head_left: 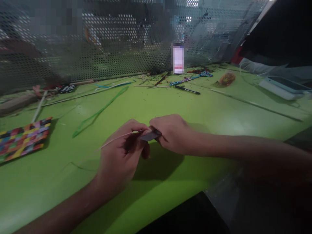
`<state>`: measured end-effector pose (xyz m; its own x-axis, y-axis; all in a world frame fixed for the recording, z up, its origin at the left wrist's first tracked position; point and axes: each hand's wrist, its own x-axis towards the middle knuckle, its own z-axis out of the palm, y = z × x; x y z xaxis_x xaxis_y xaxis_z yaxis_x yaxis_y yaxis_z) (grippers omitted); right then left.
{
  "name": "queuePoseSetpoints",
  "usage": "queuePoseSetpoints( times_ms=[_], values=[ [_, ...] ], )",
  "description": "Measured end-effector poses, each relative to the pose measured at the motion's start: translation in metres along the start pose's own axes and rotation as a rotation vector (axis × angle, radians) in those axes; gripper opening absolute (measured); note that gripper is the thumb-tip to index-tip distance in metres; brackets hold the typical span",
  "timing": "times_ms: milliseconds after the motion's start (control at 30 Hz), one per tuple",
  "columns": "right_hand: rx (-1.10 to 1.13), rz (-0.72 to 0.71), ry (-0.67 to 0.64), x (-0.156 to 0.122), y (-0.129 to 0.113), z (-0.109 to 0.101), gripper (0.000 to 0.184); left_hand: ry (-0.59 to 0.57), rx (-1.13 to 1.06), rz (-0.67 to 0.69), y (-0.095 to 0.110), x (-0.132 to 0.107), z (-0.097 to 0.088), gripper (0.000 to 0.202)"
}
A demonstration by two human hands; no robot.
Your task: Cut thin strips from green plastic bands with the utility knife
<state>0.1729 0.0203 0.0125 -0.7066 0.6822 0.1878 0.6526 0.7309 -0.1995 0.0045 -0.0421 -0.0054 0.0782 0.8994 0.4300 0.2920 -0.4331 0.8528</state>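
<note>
Both my hands meet above the green table, in the lower middle of the head view. My left hand (122,152) is closed, thumb and fingers pinching a thin, pale pinkish strip (119,138) that trails down to the left. Closed in a fist, my right hand (172,133) grips a flat grey knife blade (148,135), which points left across the left fingertips. Any handle is hidden inside the right fist. Blade and strip come together at the left thumb, where I cannot tell whether they touch.
On the green table (146,104) lie a woven multicoloured mat (24,139), a green strip loop (99,112), a black pen (187,90) and a long thin stick (255,105). A lit phone (178,60) leans against the perforated metal panel (117,48). Another phone (289,84) rests at right.
</note>
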Motion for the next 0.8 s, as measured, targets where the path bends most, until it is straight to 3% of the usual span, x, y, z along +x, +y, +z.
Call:
queuePoseSetpoints(
  times_ms=[167,333,500,800],
  values=[
    [0.086,-0.064,0.161,0.001,0.012,0.001,0.017,0.027,-0.041,-0.143,0.002,0.003,-0.001,0.004],
    [0.300,-0.233,0.399,0.005,0.020,-0.009,0.019,0.059,-0.168,-0.248,0.004,0.008,-0.001,0.010],
    [0.491,-0.353,0.390,0.003,0.013,-0.016,0.004,0.063,-0.161,-0.254,0.006,0.009,-0.003,0.013],
    [0.504,-0.332,0.389,0.001,0.011,-0.013,0.004,0.057,-0.136,-0.225,0.003,0.009,-0.004,0.009]
  ],
)
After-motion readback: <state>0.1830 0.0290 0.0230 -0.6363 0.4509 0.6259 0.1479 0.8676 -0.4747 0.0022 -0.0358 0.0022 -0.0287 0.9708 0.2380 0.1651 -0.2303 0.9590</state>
